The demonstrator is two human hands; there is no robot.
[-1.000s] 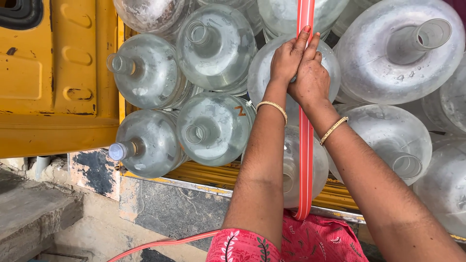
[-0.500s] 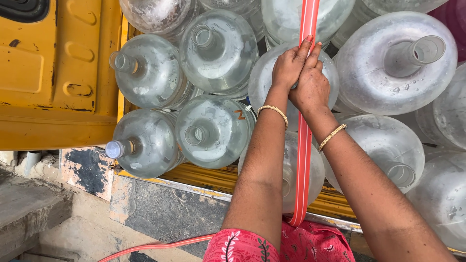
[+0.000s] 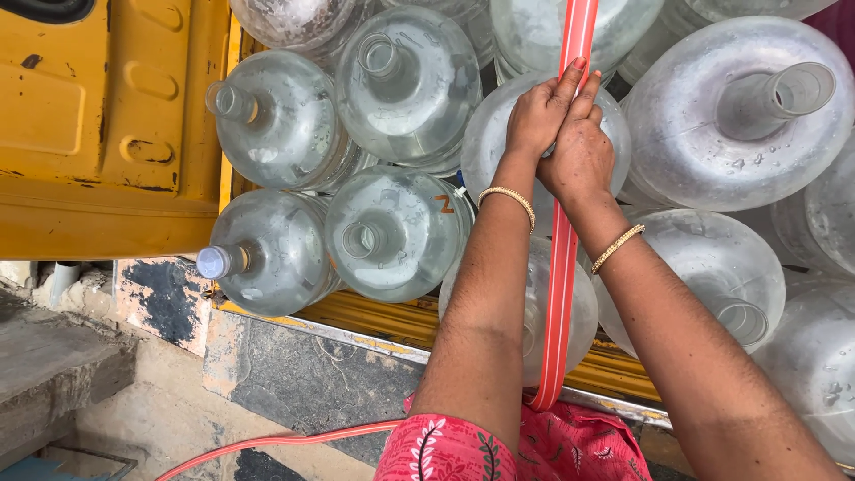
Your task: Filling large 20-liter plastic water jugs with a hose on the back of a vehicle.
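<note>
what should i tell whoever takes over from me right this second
Left hand: fingers closed around the flat red-orange plastic strap.
Right hand: pressed against the left, on the same strap.
Strap runs taut up over the stacked clear plastic water jugs on the yellow vehicle bed; its loose end trails to the ground.
Done: jugs stacked.
Left: no fastening on the strap is visible.

- Both forearms were bare, with no sleeves in view.
- The left wrist wore a thin gold bangle (image 3: pixel 508 203) with a beaded look.
- The right wrist wore a similar gold bangle (image 3: pixel 617 248).
- The garment (image 3: pixel 517 445) was pink-red with a dark leafy print.
</note>
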